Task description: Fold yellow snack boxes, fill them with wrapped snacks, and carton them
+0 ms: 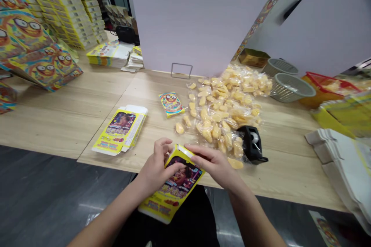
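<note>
A person stands at a light wood worktop (278,170) with a yellow printed carton (176,187) held between both hands, just in front of the body and over the worktop's near edge. The carton's long axis slants away from the person, its lower end toward the body at the left and its upper end pointing forward and to the right, toward the worktop. The left hand (156,166) is clasped around the carton's left side, fingers curled over its edge. The right hand (211,164) grips the upper end, its fingers reaching across the top, where a flap stands slightly raised. Neither hand is relaxed, and the carton hangs clear of the worktop.

The right hand is nearest to a heap of small, individually wrapped yellow pieces (224,110), spread across the worktop in clear plastic; a black tape dispenser (251,144) sits at the heap's near edge. Left of the heap lie a small colourful packet (171,104) and an opened-out yellow carton (120,131), flat and closer to the left hand.

Toward the back right are two grey perforated baskets (286,88), and a red-rimmed container (327,88) holds more yellow contents. Stacks of flat printed cartons (68,17) rise at the far left, and a pile of folded white-backed blanks (342,162) sits at the right edge.
</note>
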`<action>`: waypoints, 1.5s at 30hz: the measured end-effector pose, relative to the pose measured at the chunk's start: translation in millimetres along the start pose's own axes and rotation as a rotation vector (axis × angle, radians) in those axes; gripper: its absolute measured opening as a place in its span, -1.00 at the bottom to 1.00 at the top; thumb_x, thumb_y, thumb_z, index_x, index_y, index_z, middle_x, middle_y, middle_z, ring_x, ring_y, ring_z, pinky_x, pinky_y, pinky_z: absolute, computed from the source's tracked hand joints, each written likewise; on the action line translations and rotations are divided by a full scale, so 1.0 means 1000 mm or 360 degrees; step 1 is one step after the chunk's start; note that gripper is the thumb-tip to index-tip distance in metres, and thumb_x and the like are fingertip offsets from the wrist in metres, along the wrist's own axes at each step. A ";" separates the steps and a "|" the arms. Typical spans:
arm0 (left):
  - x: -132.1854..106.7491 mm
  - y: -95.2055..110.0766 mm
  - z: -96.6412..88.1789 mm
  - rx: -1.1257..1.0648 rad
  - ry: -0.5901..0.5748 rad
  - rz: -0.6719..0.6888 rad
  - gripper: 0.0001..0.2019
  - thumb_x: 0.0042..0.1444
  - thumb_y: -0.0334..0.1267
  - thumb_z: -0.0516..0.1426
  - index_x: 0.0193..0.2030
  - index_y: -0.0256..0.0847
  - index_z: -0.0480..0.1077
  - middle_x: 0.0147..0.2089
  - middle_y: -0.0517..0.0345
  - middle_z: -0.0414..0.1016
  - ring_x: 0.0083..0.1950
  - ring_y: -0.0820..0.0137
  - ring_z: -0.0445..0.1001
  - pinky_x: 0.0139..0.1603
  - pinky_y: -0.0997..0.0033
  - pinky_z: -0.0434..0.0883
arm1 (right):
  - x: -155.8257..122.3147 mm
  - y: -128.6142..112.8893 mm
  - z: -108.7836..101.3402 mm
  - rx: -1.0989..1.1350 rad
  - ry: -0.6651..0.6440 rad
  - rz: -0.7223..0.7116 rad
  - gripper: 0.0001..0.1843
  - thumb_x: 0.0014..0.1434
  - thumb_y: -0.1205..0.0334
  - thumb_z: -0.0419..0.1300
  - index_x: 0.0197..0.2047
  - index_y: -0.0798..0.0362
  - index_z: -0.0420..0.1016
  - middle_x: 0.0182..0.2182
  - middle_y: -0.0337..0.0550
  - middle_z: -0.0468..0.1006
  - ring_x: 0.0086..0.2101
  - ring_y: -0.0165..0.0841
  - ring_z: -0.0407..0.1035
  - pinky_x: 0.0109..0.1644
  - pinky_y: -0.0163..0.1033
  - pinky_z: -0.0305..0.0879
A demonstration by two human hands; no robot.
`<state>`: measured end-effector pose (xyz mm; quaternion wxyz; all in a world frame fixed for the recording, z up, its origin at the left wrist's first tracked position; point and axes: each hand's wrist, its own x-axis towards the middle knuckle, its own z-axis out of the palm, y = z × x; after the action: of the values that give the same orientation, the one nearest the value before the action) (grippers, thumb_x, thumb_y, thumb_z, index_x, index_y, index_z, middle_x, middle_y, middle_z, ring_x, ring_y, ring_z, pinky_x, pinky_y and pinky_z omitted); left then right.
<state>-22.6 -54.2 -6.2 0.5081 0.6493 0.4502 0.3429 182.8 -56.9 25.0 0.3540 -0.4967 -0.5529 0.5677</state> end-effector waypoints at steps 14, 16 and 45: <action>0.008 0.010 -0.008 0.0270 -0.0123 0.0388 -0.72 0.32 -0.18 -0.06 0.12 -0.01 0.27 0.04 0.10 0.42 0.08 0.30 0.39 0.13 0.26 0.33 | -0.021 0.006 0.011 -0.0240 0.0130 -0.0341 -0.59 0.28 0.17 0.12 0.19 -0.19 0.39 0.15 -0.19 0.44 0.12 -0.17 0.33 0.22 0.05 0.22; 0.009 0.008 -0.005 0.0251 0.0003 0.0347 -0.75 0.32 -0.19 -0.05 0.08 -0.06 0.27 0.01 0.10 0.42 0.03 0.32 0.40 0.09 0.30 0.34 | -0.024 0.015 0.019 -0.0207 0.0405 -0.0398 -0.55 0.23 0.19 0.18 0.20 -0.18 0.36 0.17 -0.15 0.41 0.13 -0.16 0.32 0.22 0.04 0.21; 0.028 0.007 0.027 0.0115 0.0573 0.0314 -0.79 0.17 -0.16 0.14 -0.09 -0.11 0.27 -0.14 0.20 0.27 -0.14 0.42 0.37 -0.13 0.49 0.40 | -0.074 0.139 -0.175 -0.0154 0.1666 0.0348 0.02 -0.13 -0.02 0.34 0.33 0.08 0.03 0.15 0.11 0.33 0.07 -0.11 0.31 0.21 0.02 0.16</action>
<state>13.3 -38.4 -6.1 0.3598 0.6362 0.4800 0.4851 388.9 -98.3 -79.9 0.4978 -0.7839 -0.2729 0.2515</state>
